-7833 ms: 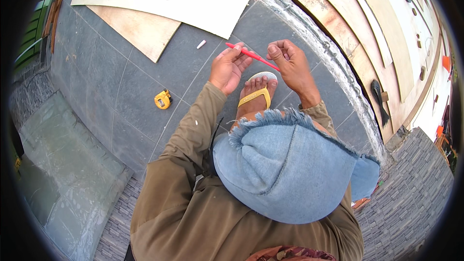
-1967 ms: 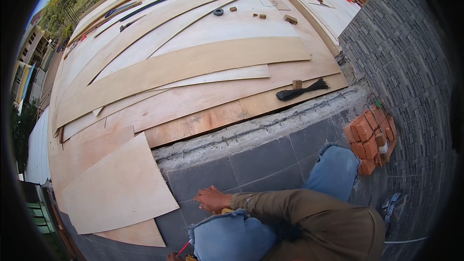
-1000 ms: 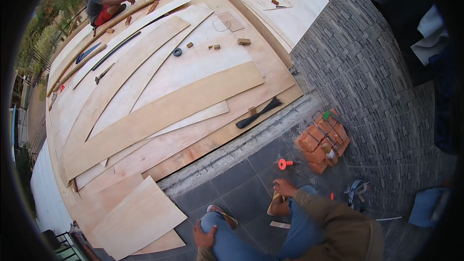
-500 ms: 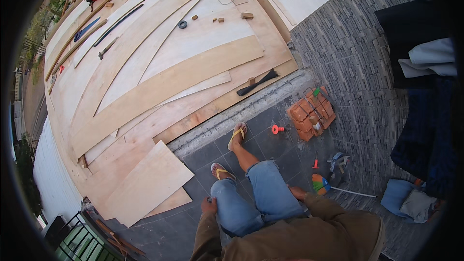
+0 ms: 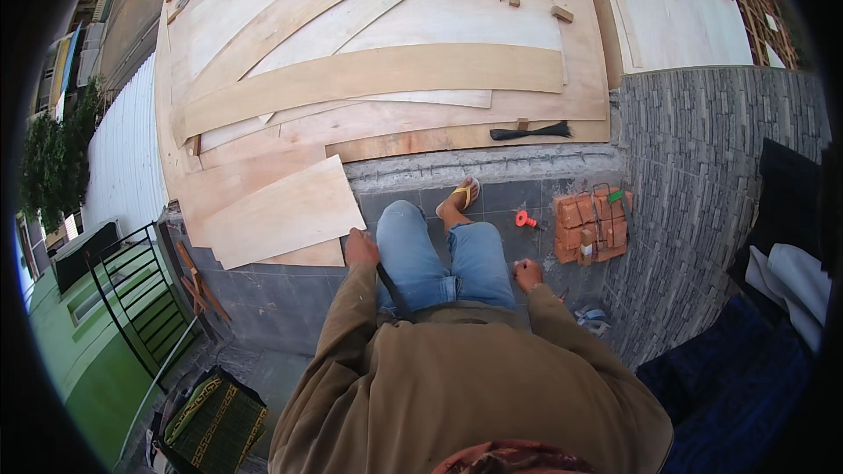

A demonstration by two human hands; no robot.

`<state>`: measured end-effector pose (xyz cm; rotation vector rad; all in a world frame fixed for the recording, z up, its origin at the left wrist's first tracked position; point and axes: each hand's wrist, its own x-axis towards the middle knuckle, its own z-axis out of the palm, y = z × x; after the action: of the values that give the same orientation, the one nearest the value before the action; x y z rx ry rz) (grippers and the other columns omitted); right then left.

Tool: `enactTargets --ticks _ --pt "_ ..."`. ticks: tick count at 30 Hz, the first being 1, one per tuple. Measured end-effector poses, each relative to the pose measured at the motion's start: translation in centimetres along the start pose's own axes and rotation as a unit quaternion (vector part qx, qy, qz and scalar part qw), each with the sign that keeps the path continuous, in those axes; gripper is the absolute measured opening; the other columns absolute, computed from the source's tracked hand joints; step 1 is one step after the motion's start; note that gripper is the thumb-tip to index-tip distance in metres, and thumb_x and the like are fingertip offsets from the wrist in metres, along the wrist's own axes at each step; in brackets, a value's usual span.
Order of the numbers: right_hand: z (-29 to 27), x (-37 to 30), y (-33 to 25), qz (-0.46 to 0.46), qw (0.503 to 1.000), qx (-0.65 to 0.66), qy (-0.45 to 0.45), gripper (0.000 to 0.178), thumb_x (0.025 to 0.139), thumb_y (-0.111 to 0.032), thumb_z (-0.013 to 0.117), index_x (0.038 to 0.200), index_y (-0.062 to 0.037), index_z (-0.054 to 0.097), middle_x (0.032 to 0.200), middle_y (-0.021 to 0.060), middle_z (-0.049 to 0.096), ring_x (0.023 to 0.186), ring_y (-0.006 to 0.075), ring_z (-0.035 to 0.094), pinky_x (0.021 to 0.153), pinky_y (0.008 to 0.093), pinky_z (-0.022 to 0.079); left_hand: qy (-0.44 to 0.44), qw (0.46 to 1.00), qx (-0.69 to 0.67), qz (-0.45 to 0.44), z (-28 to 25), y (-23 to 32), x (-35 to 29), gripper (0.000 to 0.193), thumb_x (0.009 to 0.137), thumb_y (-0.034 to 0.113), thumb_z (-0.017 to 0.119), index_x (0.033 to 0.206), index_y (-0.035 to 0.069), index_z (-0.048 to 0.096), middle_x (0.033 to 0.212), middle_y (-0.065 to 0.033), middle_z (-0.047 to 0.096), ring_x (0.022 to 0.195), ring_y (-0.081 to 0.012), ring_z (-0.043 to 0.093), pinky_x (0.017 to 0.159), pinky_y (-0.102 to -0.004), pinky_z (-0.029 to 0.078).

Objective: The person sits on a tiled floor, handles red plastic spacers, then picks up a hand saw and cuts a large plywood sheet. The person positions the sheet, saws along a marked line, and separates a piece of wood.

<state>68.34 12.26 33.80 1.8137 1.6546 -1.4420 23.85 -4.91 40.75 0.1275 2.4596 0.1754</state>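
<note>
Moved since half a second ago: left knee (image 5: 399, 221), brought forward, its foot now out of sight; right hand (image 5: 528, 275), now fully in view, apart from the thigh.

- Plywood decking (image 5: 584, 61), far: pale, strips and offcuts laid over it.
- Stone-patterned wall (image 5: 685, 149), right.
- Loose plywood sheet (image 5: 285, 215), left: flat, askew over another piece; nearest thing to the left hand.
- Brick stack (image 5: 575, 211), right: red, tied.
- Black bundle (image 5: 531, 132), far, along the decking's near edge.
- Left hand (image 5: 361, 248): over the sheet's right corner as seen; fingers loosely curled, contents and contact not to be told.
- Right hand: beside the right thigh, fingers curled, grip not to be told.
- Orange-red reel (image 5: 524, 219), on the floor, just left of the bricks.

Step in hand, by judgement: a stride, hands at the sides. Next move calls for footing clear of reel and bricks.

Obscured: left foot, behind its knee; blue-and-white article (image 5: 594, 321) beside the right sleeve, kind unclear; far decking, cut off above.
</note>
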Motion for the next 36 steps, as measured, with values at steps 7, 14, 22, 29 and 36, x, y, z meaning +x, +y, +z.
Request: enactTargets --ticks 7,14,22,29,36 --pt "-11.8 8.8 -8.2 -0.011 0.973 0.229 0.029 0.019 0.100 -0.021 0.059 0.094 -0.0030 0.059 0.078 0.0054 0.060 0.063 0.0130 0.058 0.050 0.0279 0.046 -0.027 0.998 -0.054 0.022 -3.3 4.2 6.5 0.038 0.091 0.038 0.069 0.096 0.000 0.068 0.106 -0.0226 0.072 0.097 -0.0390 0.070 0.086 -0.0472 0.054" --pt "-16.3 12.8 -14.3 0.053 0.971 0.230 0.046 0.017 0.099 -0.015 0.057 0.092 0.0007 0.059 0.072 0.0065 0.058 0.057 0.0157 0.057 0.044 0.0314 0.042 -0.151 0.988 0.011 0.003 3.7 8.9 14.5 0.066 0.093 0.053 0.059 0.121 -0.006 0.069 0.122 -0.0297 0.066 0.119 -0.0429 0.063 0.101 -0.0497 0.049" --pt "-11.8 25.8 -20.5 0.088 0.976 0.139 0.144 0.018 0.091 -0.017 0.065 0.087 0.0003 0.065 0.070 0.0107 0.064 0.056 0.0201 0.061 0.044 0.0378 0.046 0.010 0.987 -0.134 -0.084 -4.1 25.2 37.3 0.043 0.087 0.033 0.071 0.106 -0.006 0.071 0.116 -0.0287 0.069 0.111 -0.0429 0.067 0.097 -0.0478 0.054" --pt "-8.9 29.2 -44.2 -0.031 0.979 0.071 0.187 0.033 0.091 -0.030 0.070 0.107 -0.0011 0.071 0.096 0.0152 0.073 0.085 0.0243 0.070 0.077 0.0394 0.056 -0.166 0.926 0.023 0.338 -18.9 45.3 46.5 0.041 0.084 0.038 0.078 0.095 0.000 0.070 0.098 -0.0159 0.075 0.092 -0.0306 0.072 0.083 -0.0406 0.056" --pt "-12.4 29.6 -57.3 -0.013 0.976 0.118 0.180 0.034 0.085 -0.035 0.072 0.104 -0.0066 0.074 0.106 0.0167 0.073 0.100 0.0351 0.070 0.090 0.0445 0.055 -0.504 0.621 0.201 0.566 -10.1 51.7 46.1 0.049 0.091 0.045 0.068 0.113 0.001 0.074 0.104 -0.0177 0.075 0.100 -0.0257 0.069 0.092 -0.0385 0.051"
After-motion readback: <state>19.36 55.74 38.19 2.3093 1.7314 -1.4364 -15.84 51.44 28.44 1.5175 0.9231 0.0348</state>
